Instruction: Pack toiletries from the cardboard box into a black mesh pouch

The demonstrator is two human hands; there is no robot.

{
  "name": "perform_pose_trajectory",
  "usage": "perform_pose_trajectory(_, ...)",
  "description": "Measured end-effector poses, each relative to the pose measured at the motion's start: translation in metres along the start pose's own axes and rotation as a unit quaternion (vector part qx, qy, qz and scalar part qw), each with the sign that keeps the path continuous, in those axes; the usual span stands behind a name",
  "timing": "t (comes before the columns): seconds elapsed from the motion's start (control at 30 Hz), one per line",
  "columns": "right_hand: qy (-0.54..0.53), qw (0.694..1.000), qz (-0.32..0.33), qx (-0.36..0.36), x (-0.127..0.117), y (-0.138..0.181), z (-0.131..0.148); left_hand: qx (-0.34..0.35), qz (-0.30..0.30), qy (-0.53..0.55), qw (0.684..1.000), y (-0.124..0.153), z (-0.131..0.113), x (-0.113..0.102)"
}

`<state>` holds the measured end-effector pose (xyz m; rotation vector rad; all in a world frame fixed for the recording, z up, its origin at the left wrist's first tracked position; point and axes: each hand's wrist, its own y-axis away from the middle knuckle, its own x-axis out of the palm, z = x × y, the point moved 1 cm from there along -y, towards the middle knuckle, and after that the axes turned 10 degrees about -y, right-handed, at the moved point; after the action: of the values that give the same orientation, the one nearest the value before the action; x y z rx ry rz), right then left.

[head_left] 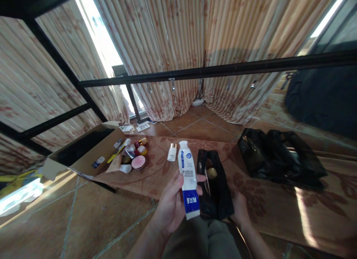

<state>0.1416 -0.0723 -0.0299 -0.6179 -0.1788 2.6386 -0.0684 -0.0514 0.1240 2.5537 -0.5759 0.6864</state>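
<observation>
My left hand (171,205) is closed around a white and blue tube (188,177), holding it upright above my lap. Just to its right a black pouch (213,186) stands open, with a gold-capped item showing inside. My right hand (240,210) grips the pouch's lower right edge, fingers mostly hidden behind it. A small white bottle with a gold cap (172,152) lies on the patterned cloth (161,170) beyond the tube.
A pile of small cosmetics (133,156) sits by an open cardboard box (83,155) at the left. A black plastic bag (279,158) lies at the right. A black metal frame (212,70) crosses in front of curtains. Tiled floor surrounds the cloth.
</observation>
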Motion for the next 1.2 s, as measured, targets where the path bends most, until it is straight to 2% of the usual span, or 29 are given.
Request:
perform_pose_trajectory(0.13, 0.007, 1.000, -0.003, -0.015, -0.001, 0.000, 0.000, -0.016, 0.034, 0.042, 0.998, -0.004, 0.000, -0.005)
perform_pose_trajectory(0.27, 0.010, 1.000, -0.012, -0.011, 0.000, 0.000, -0.002, 0.002, 0.046, 0.053, 0.998, -0.008, 0.002, -0.007)
perform_pose_trajectory(0.67, 0.021, 1.000, -0.006, -0.005, -0.001, -0.001, 0.000, 0.028, -0.008, 0.023, 0.999, -0.009, 0.001, 0.000)
perform_pose_trajectory(0.83, 0.019, 1.000, -0.002, -0.020, 0.000, 0.000, 0.000, 0.029, -0.026, -0.076, 0.996, -0.014, 0.001, 0.003)
perform_pose_trajectory(1.0, 0.018, 1.000, 0.001, -0.006, 0.001, 0.000, 0.000, -0.011, -0.053, -0.181, 0.982, -0.029, -0.002, 0.025)
perform_pose_trajectory(1.1, 0.011, 1.000, 0.002, 0.004, 0.001, -0.001, 0.001, -0.027, -0.031, -0.272, 0.961, -0.041, -0.003, 0.039)
perform_pose_trajectory(1.2, 0.005, 1.000, 0.005, 0.011, 0.001, -0.001, 0.001, -0.039, -0.019, -0.388, 0.921, -0.056, -0.001, 0.043)
